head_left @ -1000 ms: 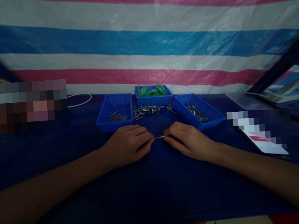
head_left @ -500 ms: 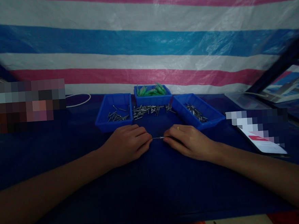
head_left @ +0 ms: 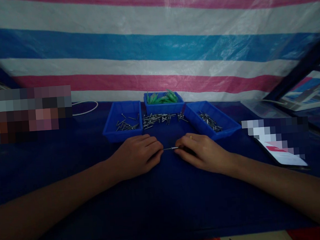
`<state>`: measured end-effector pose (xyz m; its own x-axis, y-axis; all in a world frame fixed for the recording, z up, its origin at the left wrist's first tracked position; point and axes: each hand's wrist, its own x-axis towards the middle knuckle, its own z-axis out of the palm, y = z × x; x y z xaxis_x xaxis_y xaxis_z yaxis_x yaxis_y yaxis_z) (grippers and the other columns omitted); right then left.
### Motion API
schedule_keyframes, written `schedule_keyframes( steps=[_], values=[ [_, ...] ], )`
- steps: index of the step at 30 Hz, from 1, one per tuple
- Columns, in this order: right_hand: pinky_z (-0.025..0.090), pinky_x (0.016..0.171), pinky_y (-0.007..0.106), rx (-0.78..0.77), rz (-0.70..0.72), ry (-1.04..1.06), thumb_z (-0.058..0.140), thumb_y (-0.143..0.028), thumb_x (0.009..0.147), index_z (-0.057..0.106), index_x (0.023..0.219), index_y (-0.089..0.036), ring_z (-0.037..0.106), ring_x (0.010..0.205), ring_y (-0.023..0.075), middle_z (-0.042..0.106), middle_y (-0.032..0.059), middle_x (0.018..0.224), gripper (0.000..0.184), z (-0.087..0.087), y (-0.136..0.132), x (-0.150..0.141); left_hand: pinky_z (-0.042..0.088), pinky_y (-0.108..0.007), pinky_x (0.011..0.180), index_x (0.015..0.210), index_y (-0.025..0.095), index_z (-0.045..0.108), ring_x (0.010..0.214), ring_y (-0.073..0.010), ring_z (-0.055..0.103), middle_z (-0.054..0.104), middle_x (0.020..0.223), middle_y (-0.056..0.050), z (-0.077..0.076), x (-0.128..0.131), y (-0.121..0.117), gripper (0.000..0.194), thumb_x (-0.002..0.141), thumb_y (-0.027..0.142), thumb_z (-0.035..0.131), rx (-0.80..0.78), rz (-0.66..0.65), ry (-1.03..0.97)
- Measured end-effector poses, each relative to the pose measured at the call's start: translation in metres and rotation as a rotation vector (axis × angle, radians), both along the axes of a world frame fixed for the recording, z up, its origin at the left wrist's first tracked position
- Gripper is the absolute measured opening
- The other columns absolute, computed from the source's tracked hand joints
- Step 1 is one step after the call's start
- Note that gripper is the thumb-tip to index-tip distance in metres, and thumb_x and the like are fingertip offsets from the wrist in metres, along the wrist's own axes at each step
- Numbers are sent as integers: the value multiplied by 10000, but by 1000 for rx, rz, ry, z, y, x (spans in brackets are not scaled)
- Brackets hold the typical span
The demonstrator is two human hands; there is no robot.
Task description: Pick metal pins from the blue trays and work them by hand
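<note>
A thin metal blind rivet (head_left: 170, 148) with a small collar lies level between my two hands, above the blue table (head_left: 165, 200). My left hand (head_left: 140, 154) pinches its slim left end between thumb and fingertips. On the other side, my right hand (head_left: 203, 150), with a ring on one finger, has its thumb and fingers around the thicker right end. That tip is partly hidden by the fingers. Just beyond my hands, a pile of loose rivets (head_left: 160, 118) is spread on the table.
A blue bin (head_left: 108, 125) with some rivets stands left, and another blue bin (head_left: 226, 121) with rivets stands right. Behind the pile, a third bin (head_left: 164, 107) holds green packets (head_left: 162, 98). A phone (head_left: 285, 151) lies at right. Striped sheeting (head_left: 154, 43) hangs behind.
The right fingers have shifted slightly around the rivet's end, and a little more of its thicker part shows. The left hand keeps its pinch almost unmoved.
</note>
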<state>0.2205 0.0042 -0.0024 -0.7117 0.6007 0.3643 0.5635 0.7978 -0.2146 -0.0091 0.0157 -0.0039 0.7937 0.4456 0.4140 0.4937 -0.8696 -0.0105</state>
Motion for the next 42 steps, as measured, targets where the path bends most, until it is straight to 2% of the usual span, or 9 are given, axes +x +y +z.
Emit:
schedule_keyframes(
  steps=[6, 16, 30, 36, 42],
  values=[
    [428, 666, 269, 4, 14, -43, 361, -263, 951, 555, 878, -139, 532, 707, 149, 572, 49, 746, 242, 2, 0, -1, 428, -236, 669, 807, 149, 569, 684, -119, 540, 593, 747, -14, -1, 1, 0, 184, 897, 211, 420, 19, 31, -22],
    [425, 628, 256, 3, -1, -28, 409, -251, 927, 498, 864, -158, 520, 666, 136, 552, 30, 731, 143, 1, -1, 0, 428, -235, 663, 839, 149, 570, 696, -126, 545, 592, 763, -15, 0, -1, 0, 156, 893, 208, 437, 28, 13, -4],
    [429, 625, 258, -13, -25, -30, 421, -247, 915, 492, 866, -165, 523, 677, 139, 557, 32, 743, 120, 1, 0, 0, 429, -246, 679, 847, 148, 596, 701, -129, 535, 595, 773, -18, 2, 1, 0, 184, 891, 198, 425, 31, 11, 40],
    [444, 689, 286, -5, -31, -77, 385, -297, 940, 543, 905, -147, 541, 736, 159, 575, 55, 780, 220, 0, 2, 0, 436, -240, 677, 830, 149, 585, 704, -124, 546, 600, 769, -16, 0, -1, 0, 188, 896, 202, 417, 54, 27, 7],
    [435, 686, 289, -3, -1, -106, 341, -274, 956, 577, 895, -131, 528, 722, 159, 567, 61, 768, 283, 0, 2, 0, 436, -240, 660, 803, 154, 579, 687, -124, 553, 600, 748, -12, 0, -1, 0, 198, 895, 211, 414, 65, 50, -5]
  ],
)
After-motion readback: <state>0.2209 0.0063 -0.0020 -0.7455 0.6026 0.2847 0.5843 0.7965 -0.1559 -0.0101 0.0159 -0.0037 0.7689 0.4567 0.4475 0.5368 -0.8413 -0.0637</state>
